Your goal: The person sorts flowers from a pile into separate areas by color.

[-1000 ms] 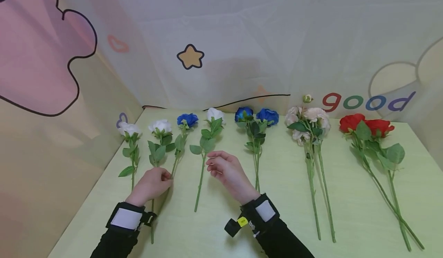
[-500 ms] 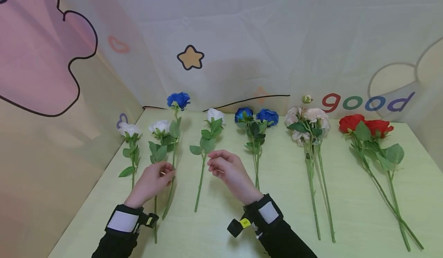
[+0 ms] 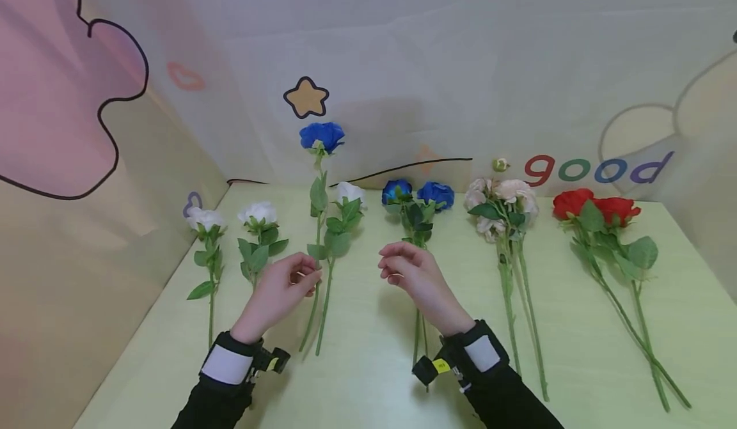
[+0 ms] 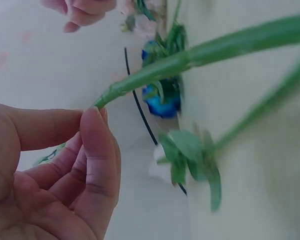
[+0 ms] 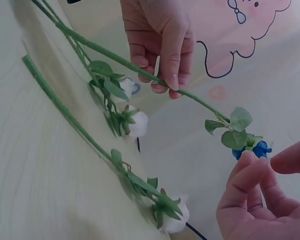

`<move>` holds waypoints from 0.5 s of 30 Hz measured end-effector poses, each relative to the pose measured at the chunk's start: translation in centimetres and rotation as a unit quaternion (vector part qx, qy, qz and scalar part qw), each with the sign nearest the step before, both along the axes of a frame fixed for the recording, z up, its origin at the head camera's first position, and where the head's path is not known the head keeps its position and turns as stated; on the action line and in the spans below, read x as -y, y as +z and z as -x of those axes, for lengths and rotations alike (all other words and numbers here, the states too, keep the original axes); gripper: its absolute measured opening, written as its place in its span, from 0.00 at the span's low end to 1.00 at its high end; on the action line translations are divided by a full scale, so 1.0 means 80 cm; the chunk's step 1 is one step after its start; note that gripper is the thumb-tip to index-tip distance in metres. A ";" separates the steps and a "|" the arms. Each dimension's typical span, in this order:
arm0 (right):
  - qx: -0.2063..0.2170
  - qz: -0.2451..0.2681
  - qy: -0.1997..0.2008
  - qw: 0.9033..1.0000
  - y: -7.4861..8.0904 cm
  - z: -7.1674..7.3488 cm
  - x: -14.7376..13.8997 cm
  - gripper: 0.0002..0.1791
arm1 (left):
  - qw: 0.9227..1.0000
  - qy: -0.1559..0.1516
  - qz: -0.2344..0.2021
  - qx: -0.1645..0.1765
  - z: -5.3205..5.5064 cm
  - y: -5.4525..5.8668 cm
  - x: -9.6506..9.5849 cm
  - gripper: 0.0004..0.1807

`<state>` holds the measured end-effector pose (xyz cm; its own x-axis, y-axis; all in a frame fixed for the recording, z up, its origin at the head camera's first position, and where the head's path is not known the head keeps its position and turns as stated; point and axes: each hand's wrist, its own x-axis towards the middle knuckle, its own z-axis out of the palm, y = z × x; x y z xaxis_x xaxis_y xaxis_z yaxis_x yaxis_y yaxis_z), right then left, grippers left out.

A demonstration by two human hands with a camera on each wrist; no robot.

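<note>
My left hand (image 3: 281,295) pinches the green stem (image 4: 190,59) of a blue artificial rose (image 3: 321,136) between thumb and fingers. The rose is raised off the table, its bloom in front of the back cloth. Behind its stem in the head view lies a white rose (image 3: 349,192). My right hand (image 3: 425,283) hovers over the stems of two blue roses (image 3: 435,194), fingers loosely bent, holding nothing. In the right wrist view, the right fingertips (image 5: 246,159) overlap the held bloom; the head view shows them apart.
Two white roses (image 3: 258,212) lie at the left of the pale table (image 3: 351,390). To the right are pale pink flowers (image 3: 518,192) and red roses (image 3: 616,211) with crossed stems. A printed cloth (image 3: 368,58) hangs behind.
My left hand has lifted the blue rose from beside the white rose and carried it up and right. The right hand has moved right, from near the single white rose to the blue pair.
</note>
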<state>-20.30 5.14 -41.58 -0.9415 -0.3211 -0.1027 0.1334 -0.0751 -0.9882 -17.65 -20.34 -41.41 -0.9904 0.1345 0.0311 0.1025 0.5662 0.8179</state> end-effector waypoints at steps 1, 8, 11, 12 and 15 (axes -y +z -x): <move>-0.007 -0.011 -0.002 1.000 0.000 0.001 -0.006 0.13 | 1.000 -0.006 -0.008 -0.003 0.002 0.001 -0.008 0.09; -0.056 -0.063 -0.011 0.996 -0.002 0.006 -0.051 0.13 | 0.997 -0.037 -0.071 0.003 0.018 0.010 -0.073 0.12; -0.075 -0.075 -0.025 0.994 0.000 0.010 -0.066 0.14 | 0.994 -0.055 -0.090 -0.006 0.023 0.011 -0.097 0.12; -0.080 -0.079 -0.031 0.993 0.002 0.011 -0.070 0.15 | 0.994 -0.061 -0.094 -0.011 0.024 0.011 -0.105 0.12; -0.089 -0.093 -0.053 0.990 0.005 0.013 -0.080 0.15 | 0.991 -0.077 -0.103 -0.024 0.026 0.013 -0.123 0.11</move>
<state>-21.36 11.56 -41.16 -0.9772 -0.2112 0.0192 -0.0426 0.1070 -0.9933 -19.75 -10.47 -40.37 -0.9552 0.2703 0.1202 0.2163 0.3613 0.9070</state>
